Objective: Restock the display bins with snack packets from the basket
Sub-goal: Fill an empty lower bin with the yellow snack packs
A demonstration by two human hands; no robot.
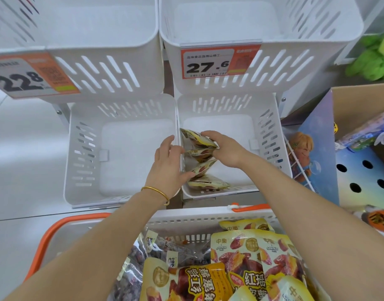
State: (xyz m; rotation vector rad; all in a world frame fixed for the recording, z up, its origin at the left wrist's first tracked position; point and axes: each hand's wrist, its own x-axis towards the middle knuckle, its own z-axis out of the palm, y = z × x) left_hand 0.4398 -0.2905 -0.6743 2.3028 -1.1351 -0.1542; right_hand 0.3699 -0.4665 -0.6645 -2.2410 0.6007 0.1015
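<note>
Right hand (224, 148) is gripping the top snack packets (201, 158) lining the lower-right bin (271, 135) left wall; left hand (168, 165), fingers spread, is steadying them across the rim; basket (208, 222) is sitting at frame bottom, well stocked

Two bare forearms reach from the lower corners toward the frame's centre, where the left hand (168, 165), a gold bangle (156, 193) on its wrist, and the right hand (224, 148) curl their fingers inward, nearly meeting.

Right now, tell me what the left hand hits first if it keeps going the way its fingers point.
The left hand points up and right, at the packets standing in the lower right bin. It would likely meet those first; its thumb already seems to touch one.
</note>
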